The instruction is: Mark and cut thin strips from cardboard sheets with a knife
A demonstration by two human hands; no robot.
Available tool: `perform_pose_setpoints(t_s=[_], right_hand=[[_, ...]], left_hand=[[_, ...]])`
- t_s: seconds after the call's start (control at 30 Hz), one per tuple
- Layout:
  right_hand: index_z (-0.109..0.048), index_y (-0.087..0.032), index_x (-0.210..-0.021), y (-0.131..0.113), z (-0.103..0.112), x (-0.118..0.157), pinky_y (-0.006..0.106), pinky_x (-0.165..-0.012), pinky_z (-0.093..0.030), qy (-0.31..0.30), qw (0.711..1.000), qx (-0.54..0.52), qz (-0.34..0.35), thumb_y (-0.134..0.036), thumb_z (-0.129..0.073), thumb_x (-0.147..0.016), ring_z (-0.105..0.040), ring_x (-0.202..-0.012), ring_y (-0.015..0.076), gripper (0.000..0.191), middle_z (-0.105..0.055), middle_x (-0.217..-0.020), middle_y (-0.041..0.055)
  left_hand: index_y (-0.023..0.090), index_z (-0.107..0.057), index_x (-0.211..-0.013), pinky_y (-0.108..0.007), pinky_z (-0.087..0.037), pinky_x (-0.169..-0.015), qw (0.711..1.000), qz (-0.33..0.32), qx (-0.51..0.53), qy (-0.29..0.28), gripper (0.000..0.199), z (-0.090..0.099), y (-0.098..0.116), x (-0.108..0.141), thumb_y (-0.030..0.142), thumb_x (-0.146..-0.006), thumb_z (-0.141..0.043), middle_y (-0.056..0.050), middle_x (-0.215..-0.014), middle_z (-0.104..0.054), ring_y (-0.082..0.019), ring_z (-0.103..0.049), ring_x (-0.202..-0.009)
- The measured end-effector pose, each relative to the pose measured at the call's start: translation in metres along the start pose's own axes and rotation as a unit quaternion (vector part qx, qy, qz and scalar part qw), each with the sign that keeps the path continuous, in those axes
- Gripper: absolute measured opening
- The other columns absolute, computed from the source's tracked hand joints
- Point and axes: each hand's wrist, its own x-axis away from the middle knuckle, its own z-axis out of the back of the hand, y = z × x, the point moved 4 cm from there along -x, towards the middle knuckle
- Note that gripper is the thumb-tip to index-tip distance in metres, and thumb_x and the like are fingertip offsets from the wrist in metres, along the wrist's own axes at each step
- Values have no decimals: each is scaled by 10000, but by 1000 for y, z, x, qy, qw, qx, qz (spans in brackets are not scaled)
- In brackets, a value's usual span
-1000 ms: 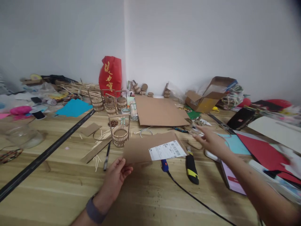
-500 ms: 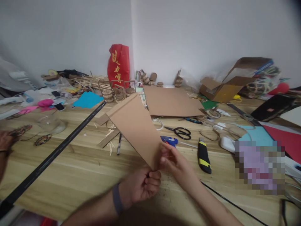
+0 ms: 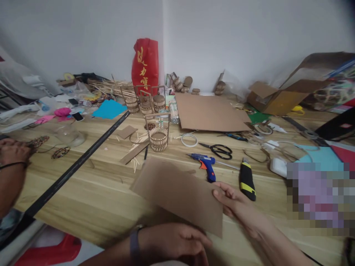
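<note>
**One-sided hold on a piece of brown cardboard [image 3: 177, 188]**

From where I stand, the cardboard is tilted just above the table [image 3: 108, 199], in front of the person. The right hand [image 3: 235, 205] has it pinched by its right edge, thumb on top and the fingers closed up against it. The left hand [image 3: 177, 240] lies by the near edge, fingers loosely bent; I can't tell whether it has hold of anything.

With the grip so far to one side, the wide free end could sag or swing if the wrist turned. Past the far edge lies a blue glue gun [image 3: 206, 160], its handle close to the right fingers. A low sweep might knock it, and if it is switched on, which I can't see, the nozzle could burn someone. The black-and-yellow knife [image 3: 246, 181] sits just beside the right hand, so a careless reach might nudge it. Farther back, the open-topped little basket [image 3: 158, 140] stands near the cardboard's left part; a quick lift or swing that way could tip it over.
</note>
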Motion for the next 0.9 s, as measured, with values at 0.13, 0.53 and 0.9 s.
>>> perform_pose_setpoints(t_s=[0.13, 0.53, 0.9], right_hand=[[-659, -227, -924, 26, 34, 16, 246, -476, -230, -28, 988, 148, -36, -826, -697, -725, -294, -491, 73, 632, -503, -659, -46], [-620, -199, -1277, -42, 22, -10, 402, -769, -489, 201, 767, 610, -12, -587, -455, -975, -712, -1043, 356, 519, -736, -1203, 189], [-607, -160, -1159, -48, 2, -46, 366, -766, -506, 232, 753, 613, -63, -435, -438, -991, -754, -1005, 329, 364, -776, -1068, 203]], left_hand=[[261, -750, -1278, -311, -501, -950, 976, -40, -216, -8, 458, 4, 25, 42, 542, -1012, -505, -62, -1108, -788, -240, -724, -1054], [250, -439, -1591, -771, -46, -1218, 727, -54, -679, 82, 1039, 41, 23, 11, 516, -705, -914, -214, -1729, -128, -500, -40, -1589], [248, -400, -1616, -757, -62, -1230, 741, -73, -664, 71, 1091, 50, 27, 0, 687, -711, -821, -215, -1704, -262, -499, -183, -1572]])
